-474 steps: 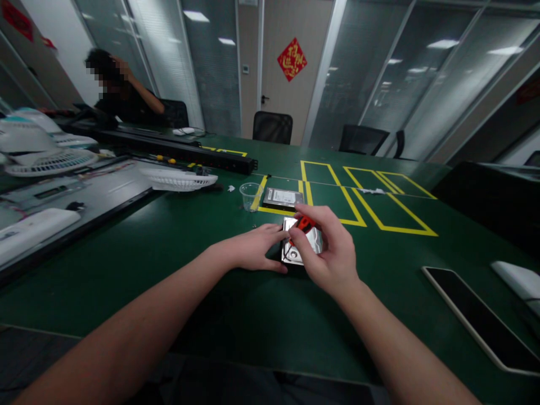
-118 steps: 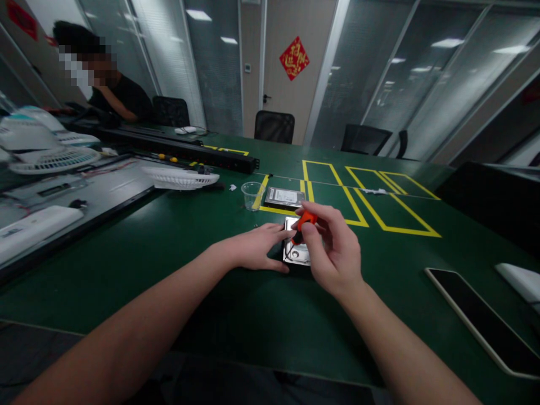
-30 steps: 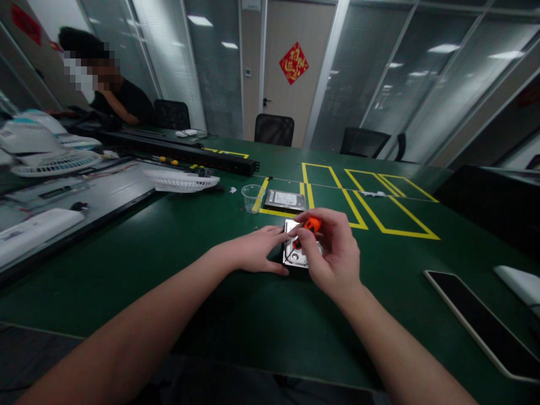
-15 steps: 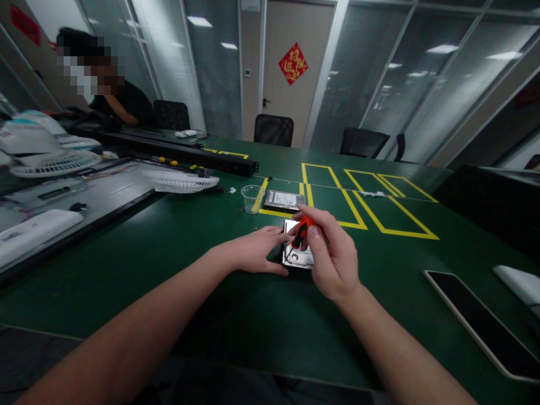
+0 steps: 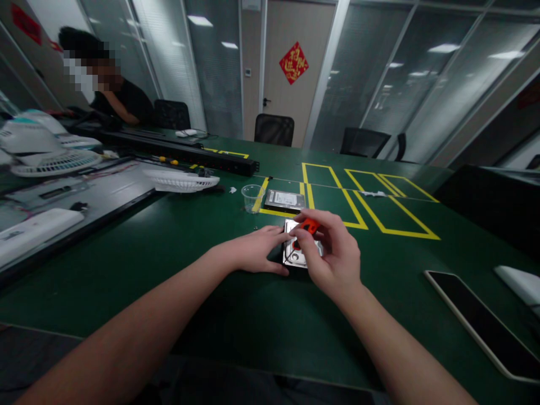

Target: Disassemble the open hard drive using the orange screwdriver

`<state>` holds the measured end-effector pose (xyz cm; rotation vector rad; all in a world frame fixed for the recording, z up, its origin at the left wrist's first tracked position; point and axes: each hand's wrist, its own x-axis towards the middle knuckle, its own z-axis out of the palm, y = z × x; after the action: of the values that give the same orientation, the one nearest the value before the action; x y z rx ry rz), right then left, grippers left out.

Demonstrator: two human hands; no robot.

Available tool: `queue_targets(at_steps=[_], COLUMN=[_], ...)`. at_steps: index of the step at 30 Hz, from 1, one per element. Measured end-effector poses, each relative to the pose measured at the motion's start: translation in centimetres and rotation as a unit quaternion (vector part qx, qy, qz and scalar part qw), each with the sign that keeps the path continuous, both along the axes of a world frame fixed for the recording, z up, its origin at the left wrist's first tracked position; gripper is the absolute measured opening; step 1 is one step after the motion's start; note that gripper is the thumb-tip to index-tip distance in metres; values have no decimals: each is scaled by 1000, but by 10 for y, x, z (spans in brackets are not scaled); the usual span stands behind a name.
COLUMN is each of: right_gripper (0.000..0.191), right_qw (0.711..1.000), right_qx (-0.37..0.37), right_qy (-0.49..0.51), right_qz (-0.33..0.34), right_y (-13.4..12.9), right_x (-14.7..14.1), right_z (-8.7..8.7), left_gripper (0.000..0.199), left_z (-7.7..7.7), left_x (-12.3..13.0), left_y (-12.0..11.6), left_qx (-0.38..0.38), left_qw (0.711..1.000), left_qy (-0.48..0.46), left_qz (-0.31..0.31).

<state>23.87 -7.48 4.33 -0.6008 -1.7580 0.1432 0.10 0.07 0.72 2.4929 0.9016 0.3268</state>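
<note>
A silver hard drive (image 5: pixel 300 260) lies on the green table in front of me, partly covered by both hands. My left hand (image 5: pixel 258 250) braces its left side, thumb at the near corner and fingers reaching over the far part. In my right hand (image 5: pixel 335 253) is a red and black screwdriver (image 5: pixel 311 226), fingers wrapped round its handle. The shaft slants down to the drive's near left corner; whether the tip sits in a screw is too small to tell. Just beyond lies a second hard drive (image 5: pixel 286 198) with a white label, beside a clear plastic cup (image 5: pixel 253 201).
Yellow tape rectangles (image 5: pixel 405 229) mark the table further right. A phone (image 5: pixel 481 320) lies at the right. To the left are a large metal panel (image 5: pixel 113 191), white fan parts (image 5: pixel 181 180) and a long black bar (image 5: pixel 228 161). Another person (image 5: pixel 126 101) sits at the far left.
My right hand has turned the screwdriver, and its fingers and thumb have shifted on the handle, which now leans more to the right. My left hand and the drive stay in place.
</note>
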Motion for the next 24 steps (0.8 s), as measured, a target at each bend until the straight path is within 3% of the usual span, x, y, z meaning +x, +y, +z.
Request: queue_targets(at_steps=[11, 24], right_gripper=[43, 41], right_qw=[999, 999], right_qx=[-24, -28], right_qy=[-12, -15], right_qz=[22, 14], right_y=[-2, -3], right_x=[6, 5], right_z=[0, 0], left_gripper=[96, 96], left_z=[4, 2], left_x=[1, 2], left_y=[-1, 0], left_qx=[-14, 1], left_qw=[1000, 1000], left_qy=[24, 7], left_qz=[10, 2])
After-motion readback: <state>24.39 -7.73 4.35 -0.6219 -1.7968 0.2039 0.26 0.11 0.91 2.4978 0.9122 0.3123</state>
